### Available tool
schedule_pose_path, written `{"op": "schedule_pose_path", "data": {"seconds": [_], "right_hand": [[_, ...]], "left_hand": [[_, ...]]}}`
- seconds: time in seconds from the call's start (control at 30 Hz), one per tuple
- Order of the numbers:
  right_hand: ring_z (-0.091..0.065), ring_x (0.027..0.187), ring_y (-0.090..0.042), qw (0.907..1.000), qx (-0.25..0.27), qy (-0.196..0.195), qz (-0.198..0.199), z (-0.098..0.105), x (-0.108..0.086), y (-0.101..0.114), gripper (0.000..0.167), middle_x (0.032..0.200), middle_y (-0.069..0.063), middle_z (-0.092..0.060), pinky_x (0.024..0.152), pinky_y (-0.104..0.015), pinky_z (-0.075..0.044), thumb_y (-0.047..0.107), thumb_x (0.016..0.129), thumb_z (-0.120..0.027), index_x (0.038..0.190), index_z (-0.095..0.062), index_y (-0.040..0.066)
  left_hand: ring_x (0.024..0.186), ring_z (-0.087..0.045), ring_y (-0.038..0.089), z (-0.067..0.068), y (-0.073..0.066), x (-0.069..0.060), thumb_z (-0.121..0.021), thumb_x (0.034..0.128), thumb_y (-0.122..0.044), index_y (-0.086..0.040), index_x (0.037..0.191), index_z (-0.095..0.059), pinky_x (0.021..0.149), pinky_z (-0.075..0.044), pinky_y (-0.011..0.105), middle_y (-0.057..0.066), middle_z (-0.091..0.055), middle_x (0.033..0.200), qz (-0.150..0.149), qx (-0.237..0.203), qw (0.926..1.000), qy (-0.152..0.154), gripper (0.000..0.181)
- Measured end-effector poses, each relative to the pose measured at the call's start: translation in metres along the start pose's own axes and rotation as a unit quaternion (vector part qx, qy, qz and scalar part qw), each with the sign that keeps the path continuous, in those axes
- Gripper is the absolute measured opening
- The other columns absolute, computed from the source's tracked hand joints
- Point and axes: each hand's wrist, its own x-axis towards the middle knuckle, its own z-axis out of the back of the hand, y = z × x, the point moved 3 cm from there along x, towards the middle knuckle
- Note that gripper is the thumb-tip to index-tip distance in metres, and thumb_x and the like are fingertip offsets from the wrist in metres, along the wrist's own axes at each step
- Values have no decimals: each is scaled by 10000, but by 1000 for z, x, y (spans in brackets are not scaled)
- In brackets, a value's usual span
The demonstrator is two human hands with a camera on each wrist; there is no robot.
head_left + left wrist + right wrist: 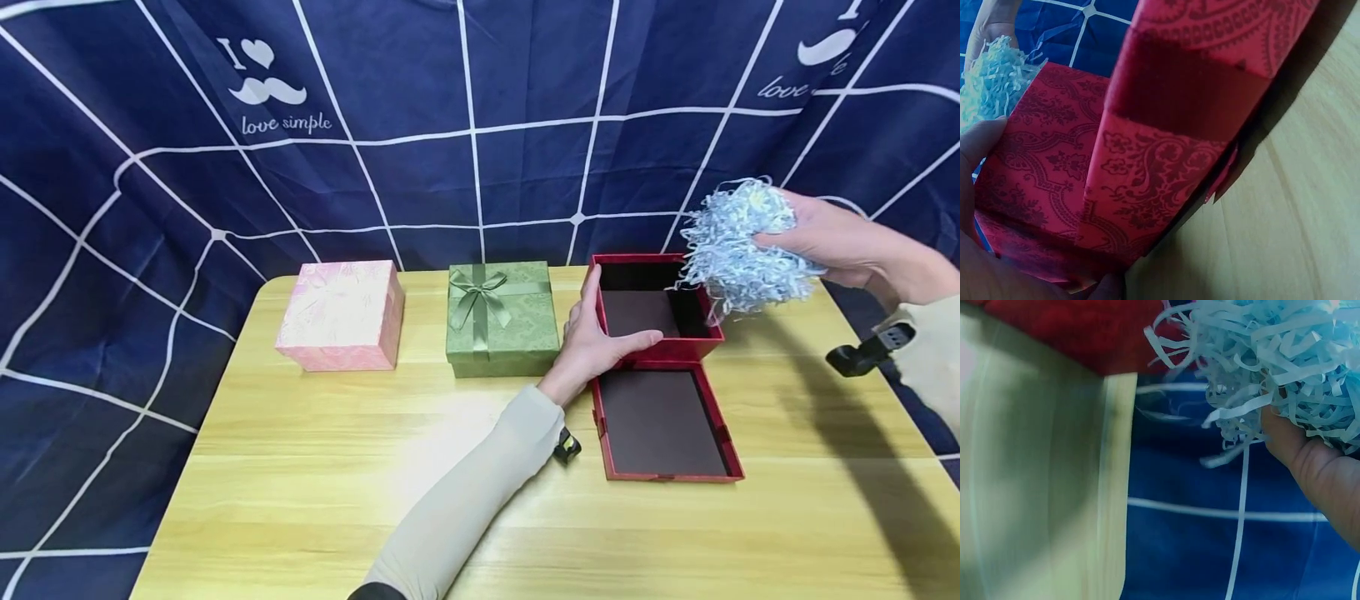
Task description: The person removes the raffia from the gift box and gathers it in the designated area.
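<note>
My right hand (825,237) holds a bundle of pale blue shredded paper (750,250) above the right edge of the red gift box (675,348). Loose strands hang down by the rim. In the right wrist view a thumb (1319,469) presses into the shreds (1310,369). The red box stands without its lid, and its dark inside shows. Round its front left corner my left hand (588,346) grips, thumb along the front rim and fingers on the left wall. Before the box, the red lid (663,421) lies with its inside up.
A green box with a ribbon bow (502,321) stands left of the left hand. Farther left is a pink box (341,317). All stand on a wooden table (330,467), with a blue white-lined cloth (412,92) hanging behind.
</note>
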Motion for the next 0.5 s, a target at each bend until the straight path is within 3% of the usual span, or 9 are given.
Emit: {"op": "schedule_pose_path", "data": {"seconds": [0.1,0.33,0.5], "right_hand": [[-777,863,-186,9999,110,-70,76,14,-4,-4,554,1130,42,-762,645,-388,-645,-70,1135,-431,1461,-488,374],[-779,867,-212,9938,1053,-127,344,40,-11,-13,534,1133,-24,-759,643,-375,-643,-114,1121,-413,1437,-566,288],[-771,842,-193,9931,1019,-543,194,51,-10,-19,532,1102,-3,-754,627,-351,-636,-118,1110,-430,1394,-586,304]], "left_hand": [[1558,-325,176,-1,0,1,-1001,786,-428,-596,1699,-136,1185,-418,477,-80,-311,1732,-26,-20,10000,-4,1268],[1560,-317,176,-1,-2,2,-1002,781,-433,-603,1696,-134,1189,-413,493,-93,-299,1736,0,-28,10000,-22,1273],[1552,-337,184,-1,-2,3,-999,783,-443,-585,1704,-141,1180,-424,499,-81,-311,1732,40,64,10000,-56,1267]]}}
